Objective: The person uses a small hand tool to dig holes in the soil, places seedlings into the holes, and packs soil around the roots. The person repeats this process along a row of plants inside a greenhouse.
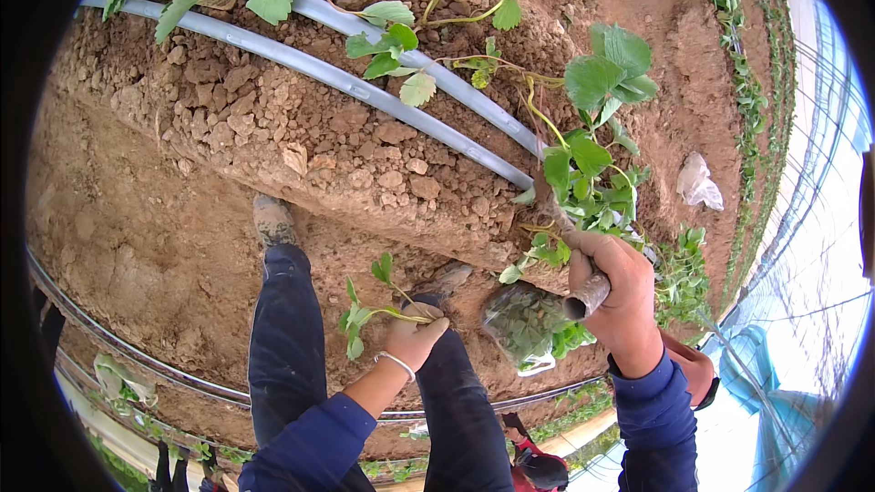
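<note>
My left hand [413, 340], with a pale bracelet at the wrist, pinches a small strawberry seedling [357, 318] by its stems above my right knee. Its leaves point away to the left; any roots are hidden by the hand. My right hand [618, 283] is closed around the hollow metal handle [588, 297] of a narrow hand digging tool. The tool's soil-covered far end [547, 198] reaches the ridge beside the drip tapes, close to a leafy strawberry plant [591, 150]. Leaves and soil partly hide the tip.
Two grey drip tapes [355, 87] run along the cloddy soil ridge [239, 123]. A clear plastic bag of seedlings [523, 321] stands by my right foot. Crumpled plastic [698, 181] lies farther along. A person in red [536, 461] is at the bottom edge.
</note>
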Motion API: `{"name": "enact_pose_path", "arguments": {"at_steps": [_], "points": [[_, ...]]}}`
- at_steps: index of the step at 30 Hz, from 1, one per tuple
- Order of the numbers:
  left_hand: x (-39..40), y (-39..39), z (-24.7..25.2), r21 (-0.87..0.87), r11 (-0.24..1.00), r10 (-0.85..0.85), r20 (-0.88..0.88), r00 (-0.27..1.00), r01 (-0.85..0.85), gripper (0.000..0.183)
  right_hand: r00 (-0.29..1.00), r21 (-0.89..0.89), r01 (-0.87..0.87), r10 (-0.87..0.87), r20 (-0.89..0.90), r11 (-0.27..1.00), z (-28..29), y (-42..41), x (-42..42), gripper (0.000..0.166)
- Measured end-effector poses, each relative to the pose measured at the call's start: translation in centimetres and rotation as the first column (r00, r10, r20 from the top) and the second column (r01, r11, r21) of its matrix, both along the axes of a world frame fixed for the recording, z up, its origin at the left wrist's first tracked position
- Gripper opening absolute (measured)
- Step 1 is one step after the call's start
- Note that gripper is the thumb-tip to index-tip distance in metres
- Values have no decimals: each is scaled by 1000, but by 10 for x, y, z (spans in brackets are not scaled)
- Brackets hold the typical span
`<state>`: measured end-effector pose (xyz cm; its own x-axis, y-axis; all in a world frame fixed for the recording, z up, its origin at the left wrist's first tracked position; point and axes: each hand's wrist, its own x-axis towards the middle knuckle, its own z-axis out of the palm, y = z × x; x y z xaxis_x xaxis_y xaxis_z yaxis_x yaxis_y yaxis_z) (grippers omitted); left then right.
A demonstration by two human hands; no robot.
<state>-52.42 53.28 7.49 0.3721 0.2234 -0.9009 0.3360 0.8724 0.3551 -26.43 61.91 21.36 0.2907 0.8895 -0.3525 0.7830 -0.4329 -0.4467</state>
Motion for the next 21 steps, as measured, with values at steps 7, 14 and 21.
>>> {"name": "enact_pose_path", "arguments": {"at_steps": [7, 14, 21], "points": [[-2, 3, -17, -3, 957, 288, -116, 951, -290, 13, 928, 47, 142, -116, -353, 989, -13, 10, -46, 17], [1, 6, -16, 92, 938, 343, -138, 929, -333, 14, 950, 101, 148, -114, -289, 984, -76, 2, -60, 33], [2, 28, -14, 98, 921, 386, -79, 919, -378, 13, 952, 81, 194, -168, -257, 978, -57, -17, -58, 20]]}}
